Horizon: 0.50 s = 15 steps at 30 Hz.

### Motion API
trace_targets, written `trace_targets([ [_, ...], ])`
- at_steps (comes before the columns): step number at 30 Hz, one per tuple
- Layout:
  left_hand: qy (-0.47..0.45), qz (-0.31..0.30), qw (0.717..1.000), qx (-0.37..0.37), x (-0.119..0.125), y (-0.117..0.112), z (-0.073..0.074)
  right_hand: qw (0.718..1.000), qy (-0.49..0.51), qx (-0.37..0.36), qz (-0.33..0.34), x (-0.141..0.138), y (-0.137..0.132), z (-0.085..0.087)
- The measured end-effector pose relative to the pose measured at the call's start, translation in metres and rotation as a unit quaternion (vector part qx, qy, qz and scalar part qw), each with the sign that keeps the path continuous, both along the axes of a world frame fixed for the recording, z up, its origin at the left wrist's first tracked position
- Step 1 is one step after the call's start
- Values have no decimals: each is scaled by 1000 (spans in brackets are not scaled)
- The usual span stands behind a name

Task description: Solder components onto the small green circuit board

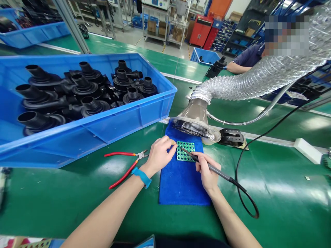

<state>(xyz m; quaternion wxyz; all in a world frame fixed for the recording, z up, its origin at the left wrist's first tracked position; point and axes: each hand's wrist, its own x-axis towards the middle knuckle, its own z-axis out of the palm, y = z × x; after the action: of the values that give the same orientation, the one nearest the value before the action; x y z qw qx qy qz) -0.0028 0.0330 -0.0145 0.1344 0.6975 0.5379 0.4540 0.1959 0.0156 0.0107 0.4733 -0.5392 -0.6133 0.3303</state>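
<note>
Perhaps the soldering iron (222, 174) held in the right hand (207, 176) slips and burns the nearby left hand (159, 154), its grip unclear.

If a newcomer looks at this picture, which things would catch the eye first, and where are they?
Probably the blue bin of black parts at the left, then the silvery ribbed hose that sweeps in from the upper right to a hood at the far end of the blue cloth. At the centre, the right hand holds a pen-like tool to a small green board.
</note>
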Motion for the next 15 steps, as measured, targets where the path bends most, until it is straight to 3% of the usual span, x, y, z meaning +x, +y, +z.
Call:
trace_targets([
  [9,-102,-33,994,-11,0,-1,9,987,52,82,-129,16,2,-4],
  [15,-121,-20,992,-34,-2,3,11,952,64,165,-249,37,15,-3],
])
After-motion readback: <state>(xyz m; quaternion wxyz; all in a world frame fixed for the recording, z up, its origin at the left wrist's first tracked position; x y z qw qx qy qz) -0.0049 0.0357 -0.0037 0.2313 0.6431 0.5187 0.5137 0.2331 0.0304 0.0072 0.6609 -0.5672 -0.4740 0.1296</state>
